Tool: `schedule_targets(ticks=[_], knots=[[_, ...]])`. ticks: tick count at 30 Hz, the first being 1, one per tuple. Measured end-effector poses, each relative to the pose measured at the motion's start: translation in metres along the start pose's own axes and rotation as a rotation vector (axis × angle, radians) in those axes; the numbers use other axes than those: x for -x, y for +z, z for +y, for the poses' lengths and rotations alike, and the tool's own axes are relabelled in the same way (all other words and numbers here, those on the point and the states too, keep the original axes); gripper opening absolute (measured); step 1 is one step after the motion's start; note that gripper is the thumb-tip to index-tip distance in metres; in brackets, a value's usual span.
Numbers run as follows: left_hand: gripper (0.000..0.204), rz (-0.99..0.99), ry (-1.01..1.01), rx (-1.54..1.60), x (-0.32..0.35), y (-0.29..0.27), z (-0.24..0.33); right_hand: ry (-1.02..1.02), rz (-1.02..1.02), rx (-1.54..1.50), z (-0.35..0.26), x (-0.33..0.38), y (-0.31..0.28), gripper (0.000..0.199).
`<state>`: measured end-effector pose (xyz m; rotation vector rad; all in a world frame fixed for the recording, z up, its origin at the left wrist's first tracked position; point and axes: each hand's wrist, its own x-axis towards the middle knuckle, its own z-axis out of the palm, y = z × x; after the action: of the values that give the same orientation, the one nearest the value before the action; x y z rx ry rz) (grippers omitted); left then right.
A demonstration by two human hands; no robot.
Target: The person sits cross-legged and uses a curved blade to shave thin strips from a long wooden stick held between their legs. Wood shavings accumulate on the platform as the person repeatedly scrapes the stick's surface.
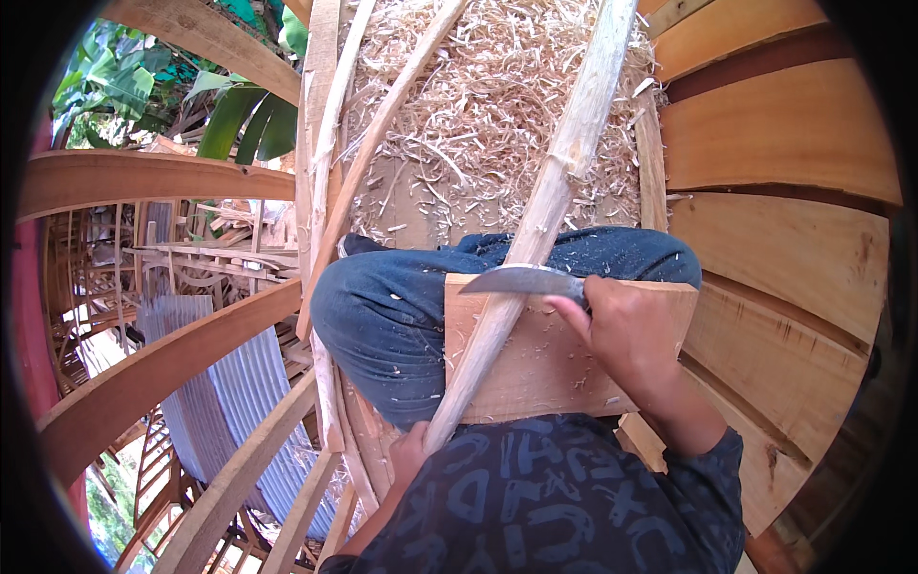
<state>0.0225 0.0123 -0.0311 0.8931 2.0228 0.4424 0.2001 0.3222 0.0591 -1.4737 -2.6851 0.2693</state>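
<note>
A long pale wooden pole (550, 206) slants from the far right down across my lap to my left side. My left hand (409, 453) is closed round its near end, partly hidden by the shirt. In my right hand (626, 330) is a knife with a curved blade (526, 281); its handle is hidden in my fist. The blade lies across the pole, edge on the wood. Under both, a flat wooden board (569, 368) rests over my legs, with a few shavings on it.
Curly wood shavings (497, 105) cover the plank floor ahead. Long thin strips (387, 124) lean along the left side, beside slatted wooden rails (182, 340). Wide planks (779, 258) line the right. Beyond the left rails are corrugated sheets (225, 383), stacked timber and green leaves (253, 120).
</note>
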Motion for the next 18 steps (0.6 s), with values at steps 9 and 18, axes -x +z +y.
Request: schedule_targets(ticks=[9, 18], knots=[[0.05, 0.006, 0.01, 0.014, 0.001, 0.002, -0.005, -0.082, -0.075, 0.0, 0.0, -0.004, 0.002, 0.053], [0.048, -0.008, -0.024, 0.024, 0.001, 0.004, -0.003, -0.071, -0.152, 0.034, -0.003, -0.007, -0.005, 0.052]])
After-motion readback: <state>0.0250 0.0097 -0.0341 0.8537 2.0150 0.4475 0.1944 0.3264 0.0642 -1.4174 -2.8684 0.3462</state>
